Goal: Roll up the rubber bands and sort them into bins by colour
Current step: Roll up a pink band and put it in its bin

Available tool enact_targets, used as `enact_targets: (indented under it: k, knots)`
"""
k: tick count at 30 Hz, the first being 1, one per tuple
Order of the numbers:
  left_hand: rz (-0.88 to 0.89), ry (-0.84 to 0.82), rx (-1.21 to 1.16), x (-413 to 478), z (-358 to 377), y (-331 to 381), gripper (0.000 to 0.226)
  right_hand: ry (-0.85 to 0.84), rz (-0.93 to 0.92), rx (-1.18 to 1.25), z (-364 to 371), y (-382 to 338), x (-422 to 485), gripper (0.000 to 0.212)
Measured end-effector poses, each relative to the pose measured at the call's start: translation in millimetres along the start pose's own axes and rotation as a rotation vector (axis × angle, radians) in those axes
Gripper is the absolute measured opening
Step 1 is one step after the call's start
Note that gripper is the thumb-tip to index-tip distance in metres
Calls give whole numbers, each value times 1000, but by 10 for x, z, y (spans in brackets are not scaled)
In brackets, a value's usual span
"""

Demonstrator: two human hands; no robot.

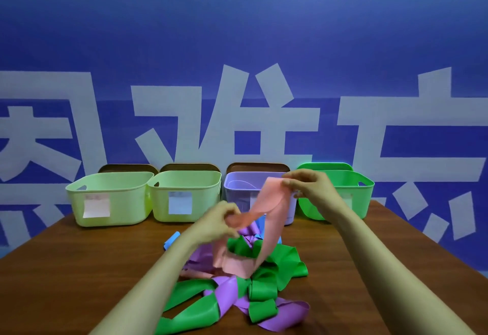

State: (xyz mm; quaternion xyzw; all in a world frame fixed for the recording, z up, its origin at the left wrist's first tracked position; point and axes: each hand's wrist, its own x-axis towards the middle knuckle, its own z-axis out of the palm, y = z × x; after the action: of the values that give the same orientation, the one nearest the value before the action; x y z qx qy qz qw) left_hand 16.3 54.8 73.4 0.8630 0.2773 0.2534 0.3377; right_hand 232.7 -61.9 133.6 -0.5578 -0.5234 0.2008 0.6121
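Head view over wooden desk: row of four bins at far edge, tangle of green and purple bands mid-desk. Pink band strung up from tangle, upper end pinched by raised right hand, lower fold gripped by left hand.

A row of bins lines the table's far edge, lids propped behind against the wall. Before the bins lies a heap of bands; above it, a lifted band runs from the left hand back to the right hand.
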Motion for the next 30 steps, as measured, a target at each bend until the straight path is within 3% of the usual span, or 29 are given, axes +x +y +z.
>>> enact_targets:
  k: [2, 3, 8, 12, 16, 19, 22, 24, 26, 30]
  knots:
    - [-30, -243, 182, -60, 25, 22, 46, 10, -12, 34, 17, -3, -8, 9]
    - [-23, -257, 141, -72, 60, 59, 48, 2, -28, 31, 36, -6, -22, 9]
    - [45, 335, -339, 79, 158, 454, 29, -29, -97, 80, 125, -73, -90, 11]
    - [114, 339, -427, 135, 118, 791, 14, -44, -163, 158, 122, -213, -130, 13]
    - [159, 416, -547, 156, 54, 1013, 13, -43, -219, 196, 103, -382, -175, 12]
    - [194, 420, -511, 175, -24, 1140, 6, -69, -225, 172, 65, -508, -174, 16]
    - [251, 415, -455, 174, -112, 1220, 14, -56, -248, 128, 25, -595, -120, 11]
    - [245, 388, -521, 175, -104, 1224, 22, -41, -249, 150, 19, -636, -95, 9]
    - [192, 249, -529, 174, 0, 1129, 23, -28, -242, 209, 33, -659, -83, 6]
    - [34, -91, -168, 127, 334, 479, 17, 76, -214, 242, 58, -688, -45, 8]
